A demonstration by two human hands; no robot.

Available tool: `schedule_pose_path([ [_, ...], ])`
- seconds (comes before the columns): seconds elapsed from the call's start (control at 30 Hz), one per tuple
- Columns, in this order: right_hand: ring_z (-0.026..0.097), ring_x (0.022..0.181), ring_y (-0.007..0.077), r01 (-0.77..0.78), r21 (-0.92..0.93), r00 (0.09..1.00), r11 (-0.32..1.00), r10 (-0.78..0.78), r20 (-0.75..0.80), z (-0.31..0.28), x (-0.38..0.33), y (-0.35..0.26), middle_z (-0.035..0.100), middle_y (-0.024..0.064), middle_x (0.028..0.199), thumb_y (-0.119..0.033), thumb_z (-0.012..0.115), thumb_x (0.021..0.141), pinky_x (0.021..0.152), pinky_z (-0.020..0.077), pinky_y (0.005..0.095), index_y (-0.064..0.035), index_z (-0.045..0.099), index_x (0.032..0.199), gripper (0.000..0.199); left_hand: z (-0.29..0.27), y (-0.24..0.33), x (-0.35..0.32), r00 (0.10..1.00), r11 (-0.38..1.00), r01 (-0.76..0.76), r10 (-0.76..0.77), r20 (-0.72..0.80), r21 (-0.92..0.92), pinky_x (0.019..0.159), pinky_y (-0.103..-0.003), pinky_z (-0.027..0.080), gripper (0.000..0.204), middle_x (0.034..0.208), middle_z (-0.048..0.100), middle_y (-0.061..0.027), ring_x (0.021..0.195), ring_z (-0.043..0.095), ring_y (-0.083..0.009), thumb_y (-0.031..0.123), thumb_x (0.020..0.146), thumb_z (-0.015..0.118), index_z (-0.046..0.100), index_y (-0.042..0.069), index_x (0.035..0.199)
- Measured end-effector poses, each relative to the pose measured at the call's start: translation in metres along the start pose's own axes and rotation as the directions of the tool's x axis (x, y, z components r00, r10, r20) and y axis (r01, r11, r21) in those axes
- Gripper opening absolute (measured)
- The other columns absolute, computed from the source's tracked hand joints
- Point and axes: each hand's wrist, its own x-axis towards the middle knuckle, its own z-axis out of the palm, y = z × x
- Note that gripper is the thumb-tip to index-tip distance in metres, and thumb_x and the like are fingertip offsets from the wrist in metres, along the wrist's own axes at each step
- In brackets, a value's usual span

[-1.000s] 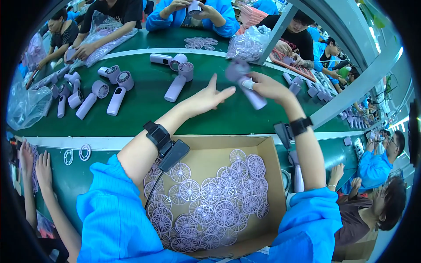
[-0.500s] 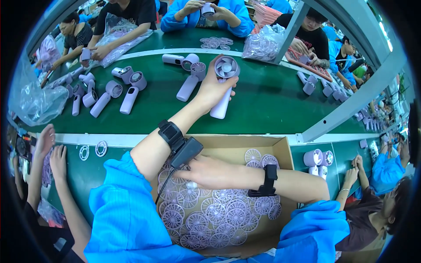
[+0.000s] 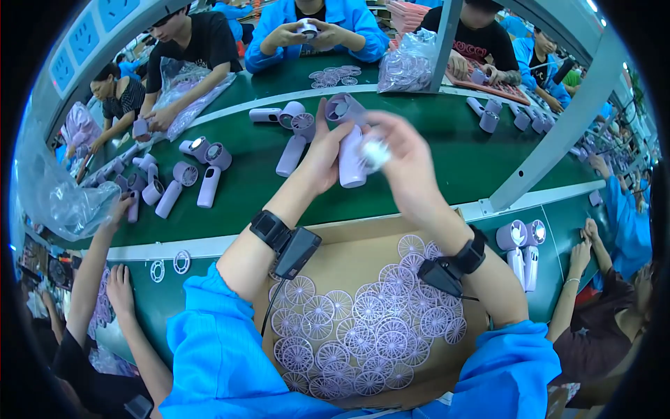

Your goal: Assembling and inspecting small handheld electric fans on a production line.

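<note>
My left hand is closed around a lavender handheld fan, which it holds upright above the green table with the round fan head at the top. Close to the fan's right side is my right hand, smeared by motion. A blurred white patch shows at its fingers; whether it is a held piece or a finger covering I cannot tell. Below my forearms, a cardboard box holds many thin lavender spoked discs.
Several lavender fans lie on the table to the left, with more near the middle. Two stand at the right. Two rings lie left of the box. A grey metal post rises at right. Co-workers sit around.
My right hand has come up out of the box to the fan. The fan in my left hand has shifted slightly left and turned. At the left, a co-worker's hand has reached toward the fans.
</note>
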Motion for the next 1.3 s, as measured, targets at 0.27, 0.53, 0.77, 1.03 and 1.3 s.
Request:
schedule_pose_path([
  [0.27,0.057,0.1,0.0181,0.029,0.213,0.962,0.977,0.031,-0.271,-0.053,0.019,0.014,0.054,0.0095,0.107,0.004,0.056,0.084,0.086,0.0478,0.0299,-0.0011,0.042,0.123,0.041,0.021,-0.018,-0.004,0.911,0.871,-0.412,0.386,0.145,0.267,0.059,-0.032,0.056,0.096,0.101,0.054,-0.0107,0.08,0.06,-0.0179,0.005,0.079,0.068,0.001,0.021,0.145],
  [0.53,0.056,0.101,0.0192,0.232,-0.526,0.931,0.818,-0.344,-0.124,-0.055,0.013,0.018,0.048,0.0102,0.115,0.007,0.06,0.08,0.087,0.0506,0.0322,-0.001,0.047,0.115,0.038,0.028,-0.019,-0.006,0.832,0.792,-0.554,0.539,0.133,0.258,0.057,-0.025,0.051,0.088,0.095,0.052,-0.0083,0.078,0.058,-0.0137,-0.002,0.076,0.069,0.012,0.01,0.142],
  [0.77,0.055,0.109,0.0242,0.356,-0.653,0.895,0.669,-0.444,0.033,-0.046,0.01,0.01,0.047,0.0121,0.121,0.001,0.068,0.076,0.087,0.0516,0.0357,-0.002,0.056,0.111,0.038,0.031,-0.023,-0.01,0.779,0.747,-0.622,0.622,0.084,0.234,0.059,-0.024,0.049,0.088,0.094,0.052,-0.0092,0.076,0.058,-0.0131,-0.006,0.076,0.067,0.011,0.01,0.142],
  [1.03,0.057,0.105,0.0269,0.429,-0.79,0.853,0.438,-0.485,0.195,-0.063,0.013,0.006,0.055,0.0144,0.116,-0.004,0.073,0.07,0.086,0.0502,0.0343,-0.0024,0.059,0.113,0.046,0.026,-0.027,-0.005,0.844,0.814,-0.536,0.527,0.105,0.225,0.059,-0.025,0.049,0.087,0.094,0.053,-0.009,0.074,0.058,-0.013,-0.007,0.077,0.065,0.011,0.01,0.142],
  [1.3,0.057,0.103,0.0305,0.395,-0.845,0.847,0.36,-0.499,0.183,-0.064,0.012,0.012,0.057,0.0149,0.112,-0.007,0.076,0.066,0.086,0.0477,0.0369,-0.0025,0.06,0.11,0.047,0.03,-0.031,-0.002,0.822,0.786,-0.568,0.555,0.125,0.245,0.055,-0.027,0.05,0.083,0.09,0.054,-0.007,0.073,0.059,-0.0134,-0.004,0.08,0.062,0.011,0.012,0.143],
])
